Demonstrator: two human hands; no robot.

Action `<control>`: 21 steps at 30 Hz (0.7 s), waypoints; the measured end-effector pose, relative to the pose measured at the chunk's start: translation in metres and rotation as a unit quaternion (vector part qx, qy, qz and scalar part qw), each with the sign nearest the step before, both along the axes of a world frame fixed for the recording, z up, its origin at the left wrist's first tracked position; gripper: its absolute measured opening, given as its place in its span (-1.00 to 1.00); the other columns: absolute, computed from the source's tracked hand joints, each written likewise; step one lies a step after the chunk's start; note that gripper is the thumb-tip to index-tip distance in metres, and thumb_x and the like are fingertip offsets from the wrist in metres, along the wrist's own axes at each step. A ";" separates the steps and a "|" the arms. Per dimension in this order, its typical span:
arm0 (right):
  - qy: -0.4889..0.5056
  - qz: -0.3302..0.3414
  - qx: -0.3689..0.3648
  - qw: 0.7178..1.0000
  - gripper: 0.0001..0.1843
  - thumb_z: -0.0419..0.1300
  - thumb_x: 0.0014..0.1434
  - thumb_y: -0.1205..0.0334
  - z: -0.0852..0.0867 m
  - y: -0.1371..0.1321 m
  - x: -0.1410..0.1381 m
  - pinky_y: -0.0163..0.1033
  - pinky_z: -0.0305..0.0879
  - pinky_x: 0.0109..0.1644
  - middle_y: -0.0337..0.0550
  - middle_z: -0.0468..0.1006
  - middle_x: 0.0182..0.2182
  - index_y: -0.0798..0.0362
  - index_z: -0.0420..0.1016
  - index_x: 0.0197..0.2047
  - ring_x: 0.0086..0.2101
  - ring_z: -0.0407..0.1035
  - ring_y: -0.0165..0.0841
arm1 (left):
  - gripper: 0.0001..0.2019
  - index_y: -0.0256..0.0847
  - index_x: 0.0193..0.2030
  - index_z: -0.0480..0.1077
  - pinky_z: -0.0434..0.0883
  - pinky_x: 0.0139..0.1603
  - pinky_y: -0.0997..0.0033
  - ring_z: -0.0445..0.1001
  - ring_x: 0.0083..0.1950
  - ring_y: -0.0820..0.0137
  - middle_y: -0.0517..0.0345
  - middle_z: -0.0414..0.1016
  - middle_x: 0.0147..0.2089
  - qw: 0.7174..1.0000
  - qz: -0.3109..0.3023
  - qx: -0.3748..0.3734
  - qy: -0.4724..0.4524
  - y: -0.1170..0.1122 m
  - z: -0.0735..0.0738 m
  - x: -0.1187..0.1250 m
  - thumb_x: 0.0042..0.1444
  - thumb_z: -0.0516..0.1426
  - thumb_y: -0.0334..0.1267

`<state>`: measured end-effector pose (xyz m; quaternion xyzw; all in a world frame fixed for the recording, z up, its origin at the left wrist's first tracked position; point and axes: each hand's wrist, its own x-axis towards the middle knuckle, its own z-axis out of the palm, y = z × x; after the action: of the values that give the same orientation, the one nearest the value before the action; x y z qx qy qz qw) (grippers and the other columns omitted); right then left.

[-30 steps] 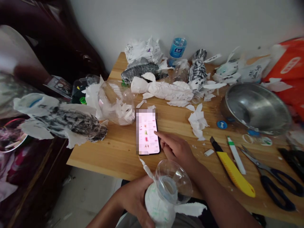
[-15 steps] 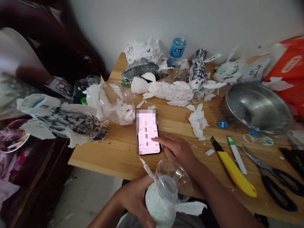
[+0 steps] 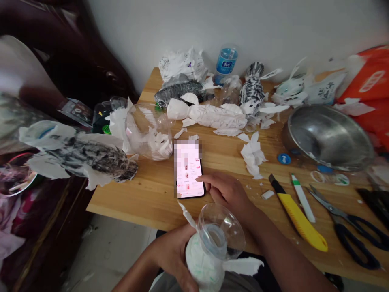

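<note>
My left hand point(image 3: 174, 255) is closed around a plastic bottle point(image 3: 203, 263) covered in white paper with green marks. Its clear flared plastic end point(image 3: 235, 231) faces up, and paper strips stick out at both sides. A smartphone point(image 3: 191, 186) with a lit screen, partly pixelated, lies flat on the wooden table point(image 3: 130, 207). Over its right edge reaches my right hand point(image 3: 226, 190), holding nothing. The index finger is stretched to the screen and the other fingers are curled beneath. Whether the fingertip presses the glass I cannot tell.
A yellow box cutter point(image 3: 302, 221), a white-and-green pen-like tool point(image 3: 304, 198) and scissors point(image 3: 337, 215) lie right. Behind them stands a metal bowl point(image 3: 328, 138). Paper-covered fish shapes point(image 3: 219, 116), a clear bottle point(image 3: 226, 63) and torn paper point(image 3: 253, 156) fill the back; another fish shape point(image 3: 88, 152) overhangs the left edge.
The list on the phone screen has scrolled to other entries. My right index finger has shifted slightly right and down. My left hand and the bottle have barely moved.
</note>
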<state>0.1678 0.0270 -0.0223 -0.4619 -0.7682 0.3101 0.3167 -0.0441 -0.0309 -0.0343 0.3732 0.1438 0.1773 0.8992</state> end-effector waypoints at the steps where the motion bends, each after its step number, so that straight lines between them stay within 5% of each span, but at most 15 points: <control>1: 0.025 -0.026 0.003 0.999 -0.60 0.01 0.28 0.50 0.003 -0.002 0.000 -0.24 0.38 -0.22 -0.23 0.56 -0.35 -0.06 0.53 0.02 -0.35 0.44 -0.37 | 0.19 -0.18 0.36 0.30 0.38 0.28 0.07 0.45 0.26 -0.04 -0.14 0.44 0.28 1.000 0.000 0.002 0.001 0.000 0.000 0.000 -0.50 0.58 0.07; 5: 0.135 -0.249 0.029 0.959 -0.61 0.06 0.37 0.38 0.031 -0.020 0.017 -0.20 0.50 -0.13 -0.06 0.54 -0.01 -0.14 0.40 0.19 -0.13 0.51 -0.30 | 0.14 -0.21 0.31 0.36 0.37 0.28 0.06 0.48 0.20 -0.01 -0.13 0.49 0.23 1.000 0.022 0.009 0.006 -0.002 -0.002 -0.002 -0.51 0.58 0.07; 6: 0.129 -0.240 0.013 0.962 -0.49 0.08 0.38 0.34 0.041 -0.027 0.027 -0.14 0.54 -0.05 -0.01 0.48 0.15 -0.19 0.27 0.33 -0.03 0.52 -0.25 | 0.12 -0.22 0.29 0.39 0.38 0.26 0.08 0.50 0.17 0.01 -0.13 0.51 0.21 1.000 0.027 0.009 0.009 -0.003 -0.003 -0.003 -0.51 0.58 0.07; 7: 0.071 -0.147 -0.045 0.986 -0.44 0.10 0.38 0.32 0.051 -0.034 0.038 -0.07 0.54 0.09 -0.02 0.47 0.21 -0.23 0.24 0.38 0.10 0.49 -0.19 | 0.09 -0.23 0.26 0.41 0.40 0.23 0.11 0.51 0.13 0.04 -0.12 0.53 0.17 1.000 0.027 0.007 0.011 -0.004 -0.004 -0.004 -0.51 0.58 0.07; 9: -0.016 0.082 -0.091 0.992 -0.53 0.19 0.36 0.28 0.069 -0.047 0.061 -0.18 0.61 0.01 -0.20 0.63 0.07 -0.35 0.44 0.26 0.02 0.57 -0.23 | 0.02 -0.24 0.18 0.46 0.43 0.18 0.17 0.55 0.04 0.12 -0.07 0.57 0.08 1.000 0.023 0.007 0.011 -0.005 -0.006 -0.005 -0.51 0.58 0.08; 10: -0.020 0.105 -0.096 0.990 -0.56 0.17 0.37 0.29 0.076 -0.053 0.072 -0.25 0.63 -0.05 -0.26 0.67 0.01 -0.38 0.47 0.21 -0.02 0.60 -0.26 | -0.01 -0.24 0.13 0.48 0.44 0.16 0.20 0.55 0.00 0.16 -0.03 0.58 0.03 1.000 0.022 0.007 0.010 -0.005 -0.006 -0.005 -0.51 0.57 0.10; 13: -0.024 -0.010 -0.079 0.997 -0.51 0.11 0.40 0.21 0.090 -0.062 0.095 -0.21 0.66 -0.04 -0.20 0.59 0.17 -0.34 0.38 0.34 0.10 0.55 -0.18 | -0.05 -0.24 0.05 0.48 0.45 0.14 0.22 0.55 -0.10 0.25 0.07 0.57 -0.06 1.000 0.021 0.013 0.015 -0.007 -0.009 -0.007 -0.55 0.57 0.14; 18: -0.073 0.155 -0.134 0.976 -0.28 0.24 0.30 0.25 0.099 -0.060 0.102 -0.32 0.67 -0.24 -0.18 0.65 0.08 -0.44 0.22 0.44 -0.04 0.62 -0.21 | -0.04 -0.21 0.08 0.47 0.42 0.16 0.24 0.52 -0.13 0.30 0.11 0.57 -0.09 0.999 0.036 0.006 0.026 -0.010 -0.009 -0.008 -0.58 0.60 0.04; 21: -0.040 0.214 -0.206 0.954 -0.34 0.21 0.33 0.36 0.093 -0.060 0.094 -0.39 0.64 -0.26 -0.24 0.72 -0.07 -0.48 0.33 0.36 -0.14 0.66 -0.30 | 0.02 -0.21 0.12 0.46 0.45 0.05 0.29 0.51 -0.11 0.27 0.07 0.57 -0.05 0.997 0.067 -0.013 0.020 -0.010 -0.007 -0.008 -0.63 0.61 -0.06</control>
<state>0.2618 -0.0327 0.0703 -0.3542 -0.7802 0.5036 0.1104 -0.0519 -0.0410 -0.0415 0.3548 0.1882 0.2279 0.8870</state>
